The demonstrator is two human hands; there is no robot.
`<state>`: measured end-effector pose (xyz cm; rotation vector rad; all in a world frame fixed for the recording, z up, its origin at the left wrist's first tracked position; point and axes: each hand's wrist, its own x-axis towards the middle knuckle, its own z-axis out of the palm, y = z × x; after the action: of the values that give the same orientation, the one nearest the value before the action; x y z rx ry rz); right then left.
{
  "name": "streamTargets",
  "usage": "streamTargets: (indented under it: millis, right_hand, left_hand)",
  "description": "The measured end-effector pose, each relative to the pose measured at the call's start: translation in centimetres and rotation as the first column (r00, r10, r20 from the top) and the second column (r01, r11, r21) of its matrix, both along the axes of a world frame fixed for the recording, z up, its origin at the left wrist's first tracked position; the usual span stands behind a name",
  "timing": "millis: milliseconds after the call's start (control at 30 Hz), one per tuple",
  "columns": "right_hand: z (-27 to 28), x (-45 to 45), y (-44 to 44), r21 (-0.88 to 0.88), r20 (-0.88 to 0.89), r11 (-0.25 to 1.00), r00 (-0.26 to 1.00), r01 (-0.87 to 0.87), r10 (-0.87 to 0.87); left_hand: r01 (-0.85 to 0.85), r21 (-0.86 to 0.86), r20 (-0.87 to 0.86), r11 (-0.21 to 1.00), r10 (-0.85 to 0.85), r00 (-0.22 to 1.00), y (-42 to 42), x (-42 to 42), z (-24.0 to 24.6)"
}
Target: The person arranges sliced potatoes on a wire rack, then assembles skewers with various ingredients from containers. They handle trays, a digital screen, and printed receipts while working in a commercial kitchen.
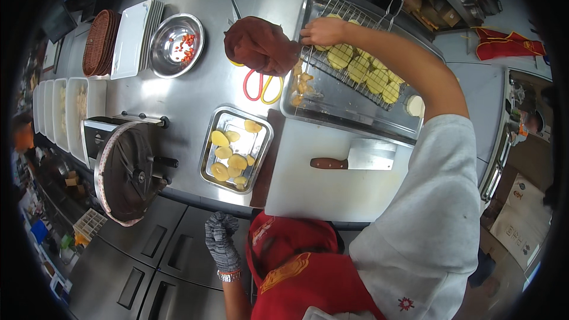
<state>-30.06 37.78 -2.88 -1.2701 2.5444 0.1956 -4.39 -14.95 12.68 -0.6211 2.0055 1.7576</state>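
My right hand (323, 32), bare, is curled at the left end of a wire grill basket (342, 9). Potato slices (358, 69) lie in the basket, which rests in a large metal tray (351, 113). A crumpled brown cloth (262, 46) sits right beside my fingertips. Whether the fingers grip the wire or the cloth cannot be made out. My left hand (221, 236), in a grey knitted glove, hangs in front of the counter edge with its fingers curled and nothing visible in them. A smaller metal tray (207, 160) holds several more potato slices.
A cleaver (371, 154) lies on a white cutting board (302, 195). Scissors with red and yellow handles (253, 85) are near the cloth. Farther left are a steel bowl (171, 64) with chopped red pieces, stacked white plates (129, 40), wicker baskets (98, 46) and a hand-cranked machine (133, 173).
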Motion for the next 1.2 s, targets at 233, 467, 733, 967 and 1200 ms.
streamTargets:
  millis: [233, 467, 733, 967, 1200]
  right_hand:
    - [0.5, -0.2, 1.0, -0.152, -0.059, 0.988, 0.998, 0.029, -0.038]
    - [11.0, 4.1, 2.9, 0.139, -0.029, 0.978, 0.988, 0.154, -0.152]
    - [15.4, 28.2, -11.2, -0.465, 0.154, 0.213, 0.316, 0.859, -0.936]
    - [14.8, 25.6, -52.8, -0.646, 0.721, -0.501, 0.244, 0.576, -0.649]
    - [18.2, 23.1, -65.3, -0.743, 0.625, -0.555, 0.089, 0.375, -0.776]
  left_hand:
    - [0.054, 0.112, -0.029, 0.992, -0.051, 0.998, 1.7, -0.6, -0.4]
    - [0.061, 0.131, -0.004, 0.989, -0.061, 0.998, -1.2, -0.1, -0.8]
    - [-0.409, 0.769, 0.343, 0.49, 0.224, 0.912, -7.2, -0.3, -3.6]
    - [0.362, 0.01, -0.507, 0.932, -0.307, 0.805, -11.4, -1.3, -1.9]
    - [0.638, -0.005, -0.681, 0.77, -0.47, 0.562, -21.5, -2.2, -0.1]
